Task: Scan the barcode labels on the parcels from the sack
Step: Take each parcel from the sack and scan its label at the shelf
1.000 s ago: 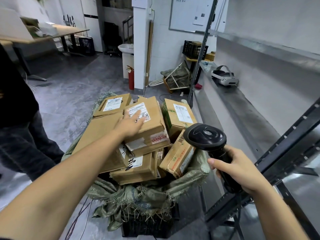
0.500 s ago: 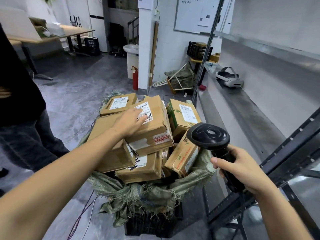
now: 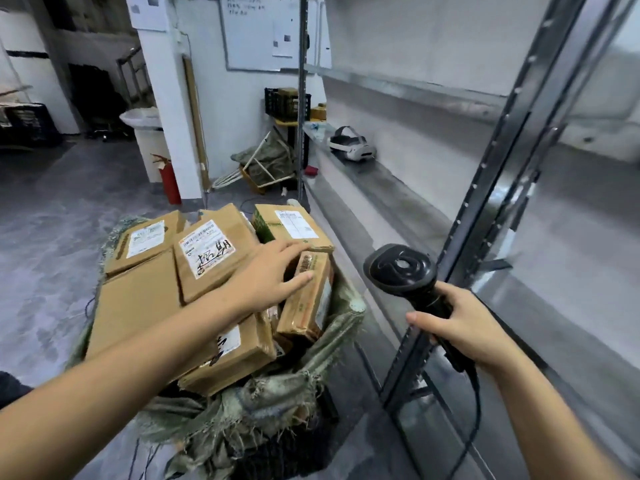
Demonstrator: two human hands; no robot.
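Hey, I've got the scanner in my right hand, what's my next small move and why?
Probably grip the tilted parcel under your left hand and lift it from the sack. Its fingers lie spread across it, and the scanner in your right hand points elsewhere.

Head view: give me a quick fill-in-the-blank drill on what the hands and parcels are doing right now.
1. The right hand grips the handle of a black ____.
2. The left hand reaches over the parcels with its fingers ____, not curled round any box.
3. The parcels lie in a frayed green ____.
4. The parcel with handwritten black characters on its label lies ____ the left hand's side of the tilted narrow parcel.

Missing words: barcode scanner; spread; sack; on
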